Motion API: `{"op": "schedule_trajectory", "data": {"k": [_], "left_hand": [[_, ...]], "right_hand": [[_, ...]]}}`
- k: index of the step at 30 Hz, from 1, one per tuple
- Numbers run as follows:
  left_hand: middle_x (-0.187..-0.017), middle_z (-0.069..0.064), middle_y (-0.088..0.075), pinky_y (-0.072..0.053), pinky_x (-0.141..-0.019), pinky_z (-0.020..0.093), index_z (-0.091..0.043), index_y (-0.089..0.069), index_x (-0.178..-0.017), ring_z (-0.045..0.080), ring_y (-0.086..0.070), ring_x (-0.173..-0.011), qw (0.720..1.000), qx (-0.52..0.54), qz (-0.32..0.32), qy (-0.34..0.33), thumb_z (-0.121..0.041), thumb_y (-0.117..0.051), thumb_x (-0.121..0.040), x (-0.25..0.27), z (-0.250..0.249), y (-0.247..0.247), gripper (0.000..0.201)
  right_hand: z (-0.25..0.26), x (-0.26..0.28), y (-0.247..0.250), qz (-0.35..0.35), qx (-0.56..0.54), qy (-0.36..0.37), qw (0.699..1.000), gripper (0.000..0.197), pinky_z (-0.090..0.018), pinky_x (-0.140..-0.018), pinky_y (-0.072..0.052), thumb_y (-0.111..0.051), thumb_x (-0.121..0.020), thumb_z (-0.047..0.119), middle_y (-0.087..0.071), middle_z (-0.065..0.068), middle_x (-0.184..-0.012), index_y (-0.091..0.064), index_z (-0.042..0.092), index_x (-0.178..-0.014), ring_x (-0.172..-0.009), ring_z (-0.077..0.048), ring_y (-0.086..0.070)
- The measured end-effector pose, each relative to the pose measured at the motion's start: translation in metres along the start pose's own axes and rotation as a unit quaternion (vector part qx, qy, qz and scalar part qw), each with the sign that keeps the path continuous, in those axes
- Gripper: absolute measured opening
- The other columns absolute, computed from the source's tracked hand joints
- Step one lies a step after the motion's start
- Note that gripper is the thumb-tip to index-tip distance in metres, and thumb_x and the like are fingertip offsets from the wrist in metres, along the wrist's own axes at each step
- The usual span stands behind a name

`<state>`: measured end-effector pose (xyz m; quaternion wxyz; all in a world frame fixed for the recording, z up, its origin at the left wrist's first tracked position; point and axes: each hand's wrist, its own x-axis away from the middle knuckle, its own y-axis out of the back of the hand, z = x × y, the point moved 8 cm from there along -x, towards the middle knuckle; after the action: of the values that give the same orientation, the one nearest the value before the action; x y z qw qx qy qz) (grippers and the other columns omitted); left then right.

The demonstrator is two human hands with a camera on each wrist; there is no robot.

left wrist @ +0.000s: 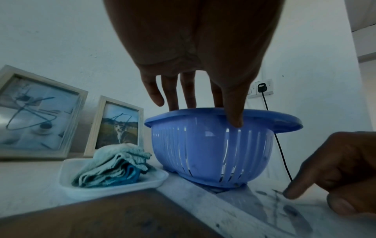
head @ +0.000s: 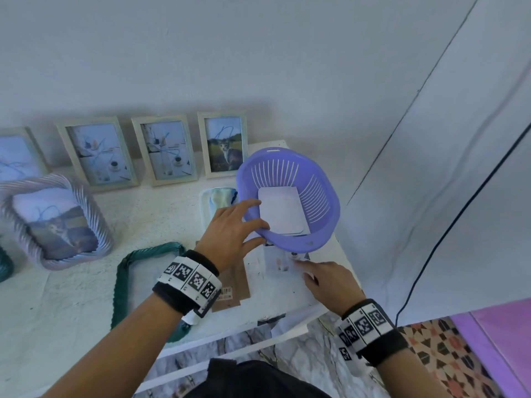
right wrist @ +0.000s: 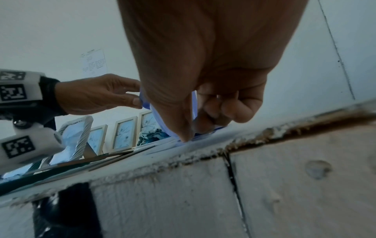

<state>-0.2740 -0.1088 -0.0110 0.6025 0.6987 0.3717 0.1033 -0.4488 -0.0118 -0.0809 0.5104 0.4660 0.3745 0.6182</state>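
I start at the basket [head: 317,193]: an oval tub of lilac-blue plastic with a smooth broad rim, walls cut into narrow upright slots and a handle hole at the far end. It stands near the table's right edge, just right of the tray. A plain white sheet [head: 283,211] lies flat on its floor.

My feed shows the left hand [head: 230,231] reaching in from the near left. Its wrist is level, its fingers are hooked over the near rim into the tub, and its thumb is pressed on the outside wall, so it grips the rim. The basket's base sits over the far end of a photo print [head: 280,262]. I cannot tell whether it rests there fully.

The right hand [head: 330,282] comes in low from the table's corner. Its forefinger is stretched out with the tip pressing the print flat, the other fingers are tucked in, and it holds nothing.

Left of the basket, a shallow white tray [head: 205,202] carries a folded pale blue cloth [head: 221,196]. A brown board [head: 232,282] lies flat under the left wrist, beside a teal rope-twist frame [head: 120,282]. Pale wooden frames [head: 163,150] lean against the wall on the rough white table [head: 71,297].
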Motion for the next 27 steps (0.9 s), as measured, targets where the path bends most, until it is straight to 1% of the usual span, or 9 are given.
{"op": "schedule_trajectory", "data": {"k": [3, 6, 8, 10, 13, 16, 20, 24, 27], "left_hand": [[-0.137, 0.009, -0.051, -0.047, -0.092, 0.048, -0.028, -0.068, -0.107, 0.030, -0.056, -0.117, 1.000, 0.002, -0.004, 0.011, -0.051, -0.047, -0.089, 0.007, -0.001, -0.007, 0.036], [-0.139, 0.008, -0.048, -0.047, -0.094, 0.049, -0.029, -0.066, -0.110, 0.029, -0.050, -0.124, 0.999, 0.020, -0.008, 0.024, -0.050, -0.049, -0.089, 0.014, -0.001, -0.012, 0.035], [-0.143, 0.006, -0.043, -0.045, -0.097, 0.048, -0.029, -0.063, -0.115, 0.028, -0.046, -0.129, 0.998, 0.049, -0.010, 0.043, -0.054, -0.051, -0.088, 0.017, 0.001, -0.015, 0.039], [-0.147, 0.004, -0.039, -0.041, -0.099, 0.044, -0.030, -0.062, -0.117, 0.025, -0.043, -0.132, 0.994, 0.082, -0.025, 0.067, -0.059, -0.052, -0.088, 0.018, 0.004, -0.014, 0.043], [-0.148, 0.003, -0.036, -0.041, -0.101, 0.041, -0.027, -0.063, -0.114, 0.023, -0.039, -0.134, 0.989, 0.104, -0.045, 0.092, -0.058, -0.050, -0.090, 0.021, 0.007, -0.015, 0.041], [-0.148, 0.003, -0.036, -0.043, -0.100, 0.042, -0.026, -0.062, -0.114, 0.023, -0.039, -0.134, 0.988, 0.113, -0.045, 0.095, -0.057, -0.048, -0.091, 0.023, 0.007, -0.018, 0.041], [-0.146, 0.005, -0.038, -0.044, -0.100, 0.041, -0.025, -0.062, -0.113, 0.025, -0.040, -0.134, 0.987, 0.117, -0.050, 0.098, -0.056, -0.048, -0.091, 0.023, 0.005, -0.017, 0.041], [-0.147, 0.009, -0.039, -0.044, -0.099, 0.042, -0.024, -0.063, -0.112, 0.027, -0.041, -0.134, 0.987, 0.115, -0.044, 0.105, -0.056, -0.046, -0.091, 0.023, 0.004, -0.016, 0.042], [-0.148, 0.009, -0.040, -0.044, -0.100, 0.041, -0.024, -0.063, -0.111, 0.028, -0.042, -0.134, 0.987, 0.116, -0.044, 0.106, -0.055, -0.047, -0.091, 0.024, 0.004, -0.015, 0.041]], "right_hand": [[0.000, 0.006, 0.002, 0.001, -0.034, 0.006, 0.999, 0.041, -0.030, -0.059, -0.037, -0.046, -0.096, 0.026, -0.060, -0.001, -0.073, -0.051, 0.039, -0.135, -0.072, -0.023, -0.057], [-0.028, 0.013, 0.022, -0.026, -0.051, -0.049, 0.997, 0.034, -0.026, -0.064, -0.037, -0.051, -0.096, 0.032, -0.057, 0.007, -0.064, -0.058, 0.033, -0.129, -0.073, -0.016, -0.059], [-0.053, 0.014, 0.056, -0.088, -0.042, -0.098, 0.990, 0.030, -0.028, -0.069, -0.045, -0.053, -0.094, 0.033, -0.060, 0.007, -0.065, -0.065, 0.028, -0.121, -0.075, -0.020, -0.062], [-0.061, 0.010, 0.105, -0.184, -0.046, -0.111, 0.976, 0.024, -0.032, -0.072, -0.048, -0.056, -0.093, 0.026, -0.070, -0.003, -0.079, -0.070, 0.020, -0.111, -0.078, -0.026, -0.065], [-0.031, -0.018, 0.165, -0.242, -0.030, -0.045, 0.969, 0.023, -0.031, -0.072, -0.048, -0.058, -0.093, 0.023, -0.069, -0.005, -0.085, -0.070, 0.015, -0.111, -0.075, -0.025, -0.062], [0.013, -0.071, 0.178, -0.161, 0.017, 0.018, 0.987, 0.034, -0.036, -0.081, -0.049, -0.058, -0.091, 0.032, -0.067, -0.004, -0.098, -0.064, 0.019, -0.122, -0.092, -0.028, -0.062], [0.063, -0.153, 0.147, 0.008, 0.138, 0.058, 0.989, 0.048, -0.034, -0.092, -0.047, -0.061, -0.089, 0.040, -0.062, -0.006, -0.123, -0.057, 0.014, -0.129, -0.112, -0.027, -0.057], [0.071, -0.208, 0.099, 0.100, 0.221, 0.050, 0.969, 0.035, -0.037, -0.076, -0.055, -0.072, -0.081, 0.038, -0.066, -0.004, -0.101, -0.059, 0.014, -0.103, -0.085, -0.023, -0.063], [0.057, -0.224, 0.072, 0.140, 0.270, 0.028, 0.952, 0.042, -0.035, -0.066, -0.055, -0.084, -0.065, 0.033, -0.054, 0.003, -0.073, -0.054, 0.018, -0.091, -0.060, -0.015, -0.051]]}}
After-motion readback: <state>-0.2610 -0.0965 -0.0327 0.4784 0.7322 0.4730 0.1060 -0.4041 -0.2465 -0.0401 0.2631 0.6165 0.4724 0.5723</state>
